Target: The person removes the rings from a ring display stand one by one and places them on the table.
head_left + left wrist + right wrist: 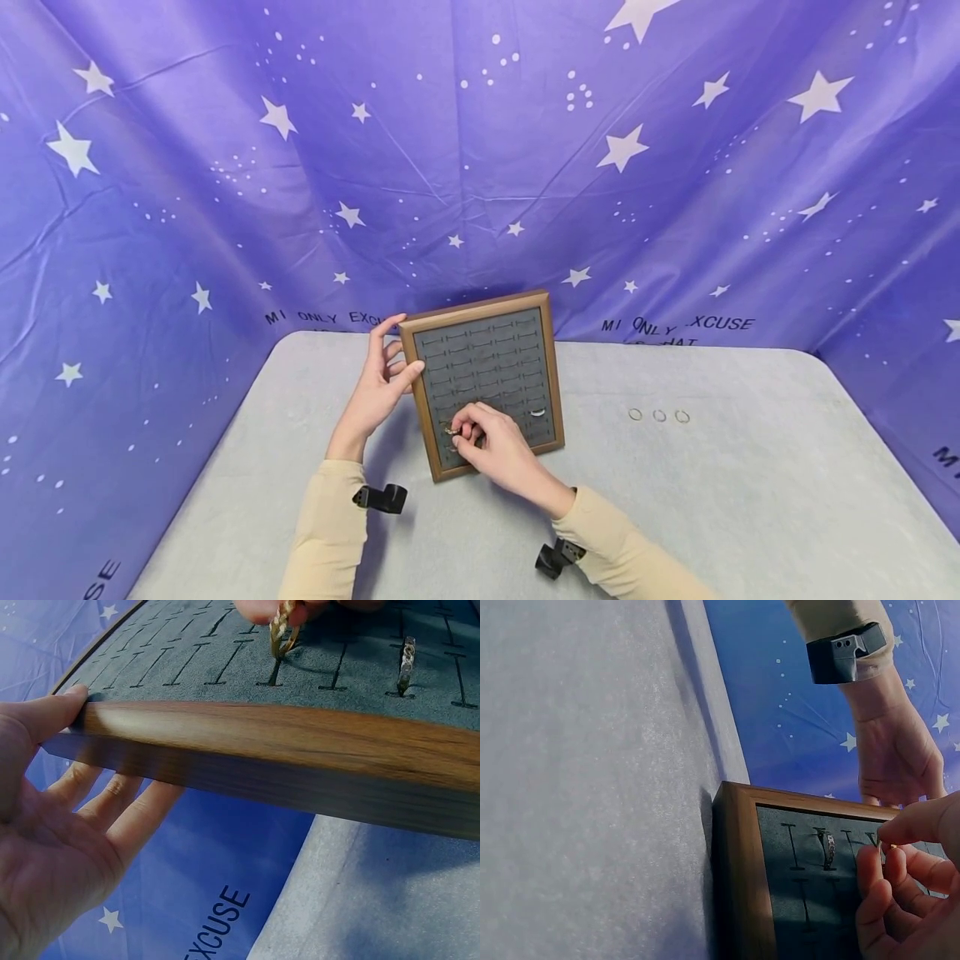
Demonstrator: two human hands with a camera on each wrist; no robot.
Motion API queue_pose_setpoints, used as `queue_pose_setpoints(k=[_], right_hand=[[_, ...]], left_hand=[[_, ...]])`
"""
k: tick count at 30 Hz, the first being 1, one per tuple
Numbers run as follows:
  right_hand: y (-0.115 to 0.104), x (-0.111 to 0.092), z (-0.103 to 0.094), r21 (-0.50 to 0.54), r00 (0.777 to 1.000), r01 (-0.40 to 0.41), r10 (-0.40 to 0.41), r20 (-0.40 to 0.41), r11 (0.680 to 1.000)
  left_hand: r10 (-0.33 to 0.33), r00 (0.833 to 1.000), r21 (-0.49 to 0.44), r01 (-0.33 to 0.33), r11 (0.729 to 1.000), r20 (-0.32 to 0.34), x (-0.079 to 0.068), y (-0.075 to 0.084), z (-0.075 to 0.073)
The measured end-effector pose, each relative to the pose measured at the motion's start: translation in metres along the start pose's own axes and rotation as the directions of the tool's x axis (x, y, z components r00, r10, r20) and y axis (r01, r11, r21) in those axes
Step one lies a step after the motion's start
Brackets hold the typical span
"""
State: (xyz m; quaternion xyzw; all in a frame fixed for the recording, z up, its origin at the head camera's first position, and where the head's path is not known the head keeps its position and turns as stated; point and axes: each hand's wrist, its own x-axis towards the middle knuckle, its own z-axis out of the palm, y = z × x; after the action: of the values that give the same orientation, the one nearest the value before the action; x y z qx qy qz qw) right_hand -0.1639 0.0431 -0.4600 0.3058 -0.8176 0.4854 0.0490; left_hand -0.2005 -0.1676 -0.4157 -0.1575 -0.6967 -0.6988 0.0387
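probably, the step is seating the braided gold ring (279,628), which the right hand (497,446) pinches at a lower-left slot (276,673) of the wood-framed ring display (553,375), while the left hand (377,396) grips its side. the next move seems to ask a small push; the wooden rim (247,727) is near (care is needed), but rightward the table (712,508) has room.

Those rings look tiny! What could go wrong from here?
The gold ring is small and could slip from the right hand, which pinches it. The frame stands tilted, so it might tip if the left hand, gripping one side, loosened. The right hand might also brush the nearby ring and knock it loose.
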Motion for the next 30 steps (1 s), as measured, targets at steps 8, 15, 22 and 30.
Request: queue_pose_setpoints(k=[8, 15, 22, 30], right_hand=[[0.0, -0.004, -0.006, 0.068, 1.0, -0.029, 0.028, 0.003, 0.997], [-0.002, -0.009, -0.016, 0.092, 0.998, -0.054, 0.055, -0.013, 0.994], [0.003, -0.017, -0.027, 0.11, 0.996, -0.085, 0.088, -0.027, 0.99], [0.011, -0.028, -0.039, 0.135, 0.989, -0.136, 0.143, -0.041, 0.981]], left_hand=[[-0.005, 1.0, -0.008, 0.005, 1.0, -0.005, -0.001, -0.001, 0.001], [-0.003, 1.0, -0.025, 0.003, 1.0, -0.006, -0.002, 0.0, 0.0], [-0.003, 1.0, -0.032, 0.003, 0.999, 0.005, -0.001, 0.002, 0.0], [-0.009, 1.0, -0.02, 0.009, 1.0, 0.0, -0.001, 0.001, 0.001]])
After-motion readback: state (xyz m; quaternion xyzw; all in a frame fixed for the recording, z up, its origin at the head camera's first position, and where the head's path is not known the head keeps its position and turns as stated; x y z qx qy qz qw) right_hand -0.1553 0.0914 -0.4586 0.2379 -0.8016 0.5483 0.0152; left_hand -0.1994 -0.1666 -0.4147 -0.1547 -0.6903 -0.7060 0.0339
